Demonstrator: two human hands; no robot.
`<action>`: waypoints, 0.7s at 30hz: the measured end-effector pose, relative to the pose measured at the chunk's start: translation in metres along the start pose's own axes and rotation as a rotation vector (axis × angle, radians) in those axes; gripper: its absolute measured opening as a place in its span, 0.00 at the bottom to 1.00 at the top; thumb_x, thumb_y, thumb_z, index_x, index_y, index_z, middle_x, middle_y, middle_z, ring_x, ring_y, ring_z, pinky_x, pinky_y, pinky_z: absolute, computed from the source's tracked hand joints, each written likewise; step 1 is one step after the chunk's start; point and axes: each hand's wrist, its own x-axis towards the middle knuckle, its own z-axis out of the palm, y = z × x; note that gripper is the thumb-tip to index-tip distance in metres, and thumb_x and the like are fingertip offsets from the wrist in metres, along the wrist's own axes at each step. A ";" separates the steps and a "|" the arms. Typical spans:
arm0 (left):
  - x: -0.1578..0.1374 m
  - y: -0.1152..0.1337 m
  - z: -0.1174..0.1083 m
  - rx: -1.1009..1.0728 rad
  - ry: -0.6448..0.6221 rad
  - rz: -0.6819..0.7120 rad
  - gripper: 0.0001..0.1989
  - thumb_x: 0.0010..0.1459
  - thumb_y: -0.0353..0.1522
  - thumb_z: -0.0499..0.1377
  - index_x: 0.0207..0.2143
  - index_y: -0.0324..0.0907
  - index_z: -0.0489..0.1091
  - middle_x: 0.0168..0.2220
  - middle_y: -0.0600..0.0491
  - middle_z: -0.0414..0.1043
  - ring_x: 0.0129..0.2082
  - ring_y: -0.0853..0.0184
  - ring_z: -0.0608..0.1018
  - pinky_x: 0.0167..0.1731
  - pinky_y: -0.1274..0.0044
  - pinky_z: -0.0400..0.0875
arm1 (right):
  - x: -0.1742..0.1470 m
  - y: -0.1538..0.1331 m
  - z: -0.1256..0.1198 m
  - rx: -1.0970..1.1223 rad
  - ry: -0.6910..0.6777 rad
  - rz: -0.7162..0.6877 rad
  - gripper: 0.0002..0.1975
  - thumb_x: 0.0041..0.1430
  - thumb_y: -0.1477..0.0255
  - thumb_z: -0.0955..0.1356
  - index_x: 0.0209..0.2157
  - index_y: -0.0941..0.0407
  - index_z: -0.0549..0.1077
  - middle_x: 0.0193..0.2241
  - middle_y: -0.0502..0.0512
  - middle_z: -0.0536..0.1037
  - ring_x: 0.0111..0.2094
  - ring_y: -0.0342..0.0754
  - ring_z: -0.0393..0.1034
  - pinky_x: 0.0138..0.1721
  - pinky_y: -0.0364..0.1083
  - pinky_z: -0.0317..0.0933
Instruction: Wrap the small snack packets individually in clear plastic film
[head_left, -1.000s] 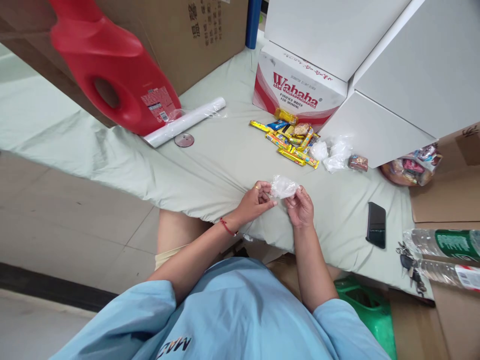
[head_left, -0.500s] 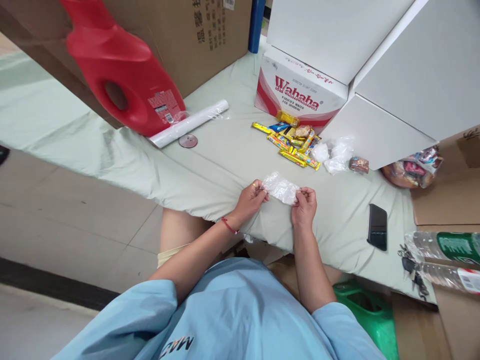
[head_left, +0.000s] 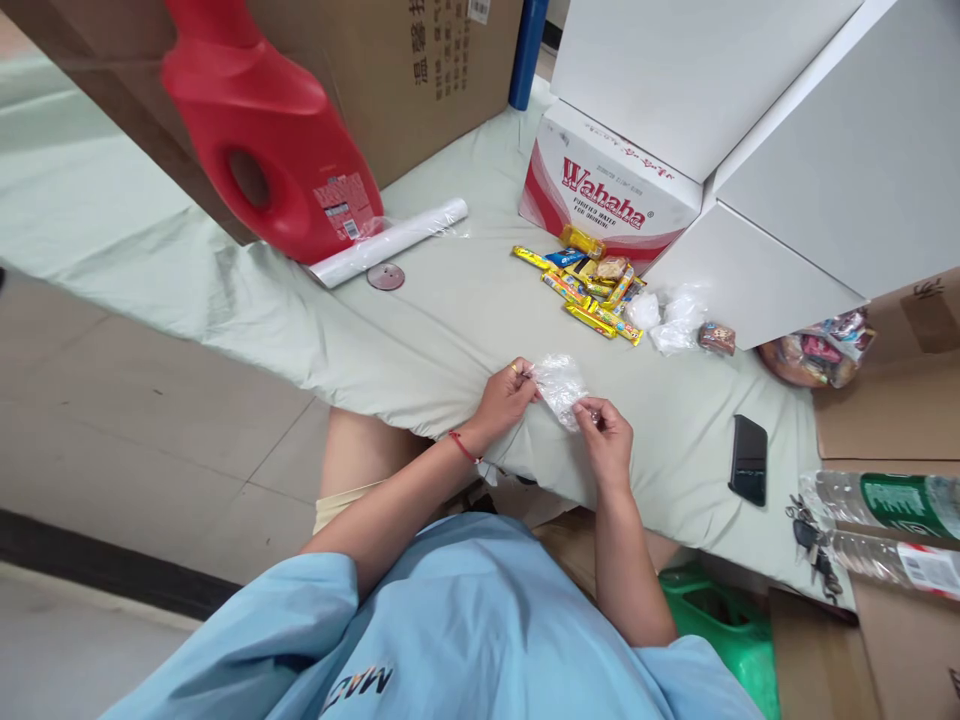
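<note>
A crinkled clear plastic bag [head_left: 559, 386] is stretched between my two hands, just over the near edge of the cloth-covered table [head_left: 442, 320]. My left hand [head_left: 507, 396] pinches its left side between thumb and fingers. At its lower right corner, my right hand [head_left: 606, 432] grips the plastic with fingertips closed. Beyond the hands lies a pile of small wrapped snacks [head_left: 589, 285], mostly in yellow wrappers. Crumpled clear bags [head_left: 679, 320] rest to the right of the pile, beside a brown wrapped snack [head_left: 717, 338].
A red jug [head_left: 300, 150], a white plastic roll [head_left: 394, 243] and a round disc [head_left: 385, 277] stand or lie at left. White boxes and a Wahaha carton [head_left: 607, 190] rise behind. At right are a snack bowl [head_left: 814, 350], phone [head_left: 748, 460], keys [head_left: 814, 540] and bottles [head_left: 892, 500].
My right hand has moved down and slightly inward, so the bag between my hands is tilted and more bunched. The left hand keeps its hold. The whole view has shifted slightly.
</note>
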 end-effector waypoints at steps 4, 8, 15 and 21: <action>0.001 -0.001 0.003 -0.009 0.067 -0.019 0.05 0.61 0.35 0.59 0.37 0.43 0.67 0.29 0.56 0.72 0.30 0.69 0.76 0.35 0.75 0.73 | -0.010 0.002 -0.007 0.085 0.111 -0.003 0.14 0.60 0.58 0.75 0.37 0.54 0.80 0.34 0.51 0.80 0.35 0.48 0.71 0.40 0.47 0.65; -0.015 0.003 0.007 0.069 0.218 -0.063 0.09 0.60 0.36 0.63 0.39 0.44 0.66 0.31 0.55 0.72 0.30 0.69 0.76 0.31 0.77 0.72 | -0.024 0.005 -0.008 -0.023 0.209 -0.060 0.12 0.65 0.59 0.72 0.39 0.54 0.79 0.37 0.53 0.79 0.37 0.49 0.72 0.40 0.48 0.65; -0.046 0.020 0.014 0.030 -0.110 -0.339 0.21 0.60 0.50 0.63 0.41 0.43 0.68 0.39 0.49 0.76 0.37 0.63 0.81 0.32 0.74 0.76 | -0.056 -0.004 0.017 -0.209 0.027 -0.407 0.08 0.71 0.70 0.66 0.45 0.51 0.78 0.50 0.60 0.80 0.51 0.53 0.76 0.49 0.52 0.72; -0.044 0.017 0.013 0.189 0.010 -0.292 0.08 0.57 0.37 0.61 0.34 0.43 0.67 0.33 0.55 0.73 0.35 0.66 0.74 0.39 0.74 0.71 | -0.074 -0.015 0.036 -0.145 -0.235 -0.505 0.10 0.71 0.72 0.67 0.48 0.51 0.79 0.47 0.59 0.82 0.49 0.52 0.77 0.51 0.52 0.73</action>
